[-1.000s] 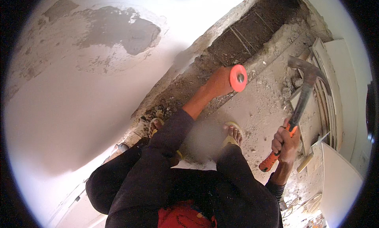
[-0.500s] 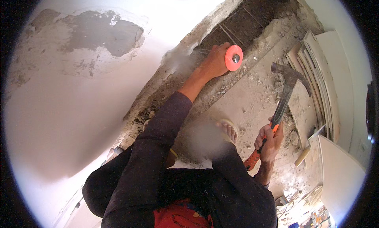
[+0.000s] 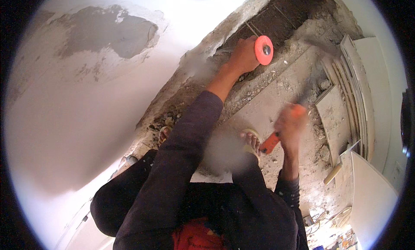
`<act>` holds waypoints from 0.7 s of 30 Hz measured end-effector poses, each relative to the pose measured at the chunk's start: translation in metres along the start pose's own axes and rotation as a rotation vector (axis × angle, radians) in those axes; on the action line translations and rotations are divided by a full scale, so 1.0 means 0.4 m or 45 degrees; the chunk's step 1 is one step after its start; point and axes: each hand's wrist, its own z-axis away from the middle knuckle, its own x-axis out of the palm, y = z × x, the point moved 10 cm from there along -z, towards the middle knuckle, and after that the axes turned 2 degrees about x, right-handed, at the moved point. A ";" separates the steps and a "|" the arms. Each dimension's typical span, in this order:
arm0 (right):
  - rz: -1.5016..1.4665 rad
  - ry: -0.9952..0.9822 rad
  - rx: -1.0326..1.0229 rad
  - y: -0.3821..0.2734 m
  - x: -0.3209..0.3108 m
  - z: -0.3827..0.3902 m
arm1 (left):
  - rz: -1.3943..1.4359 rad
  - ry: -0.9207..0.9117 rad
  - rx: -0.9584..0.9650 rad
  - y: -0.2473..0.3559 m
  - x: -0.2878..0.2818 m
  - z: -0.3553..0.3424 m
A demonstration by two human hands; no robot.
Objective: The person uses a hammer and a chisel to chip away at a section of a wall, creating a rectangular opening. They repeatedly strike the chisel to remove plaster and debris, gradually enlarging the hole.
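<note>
My left hand is closed round a chisel with a round orange hand guard and a dark metal striking end. The chisel's shaft and tip are hidden behind my hand, over the broken trench along the foot of the wall. My right hand, smeared by motion, grips the orange handle of a claw hammer. Its dark head is blurred, up and to the right of the guard, apart from the chisel.
Thin metal bars cross the dark hole at the far end. Flat boards lean against the right wall, with a wooden-handled blade tool below them. Rubble litters the floor. My sandalled foot is near the middle.
My right hand and the hammer have moved up and forward, now blurred. My left hand with the chisel sits slightly farther up and right in the picture.
</note>
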 end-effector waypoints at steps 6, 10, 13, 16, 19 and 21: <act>0.461 0.190 -0.353 -0.178 -0.008 -0.018 | -0.094 0.051 -0.034 -0.045 0.026 0.010; -0.052 0.145 -0.758 -0.378 -0.017 0.037 | 0.027 0.183 -0.021 -0.047 -0.027 -0.020; -0.550 0.162 -0.447 -0.246 -0.042 -0.006 | 0.006 0.140 -0.185 -0.052 -0.038 -0.032; 0.730 -0.125 0.067 -0.037 0.076 -0.049 | 0.050 0.119 -0.138 -0.012 -0.052 -0.045; 0.810 0.032 0.049 -0.095 0.035 -0.068 | 0.060 0.174 -0.116 -0.056 -0.051 -0.033; 0.557 0.081 -0.294 -0.182 0.030 -0.053 | 0.049 0.121 -0.146 -0.078 -0.056 -0.035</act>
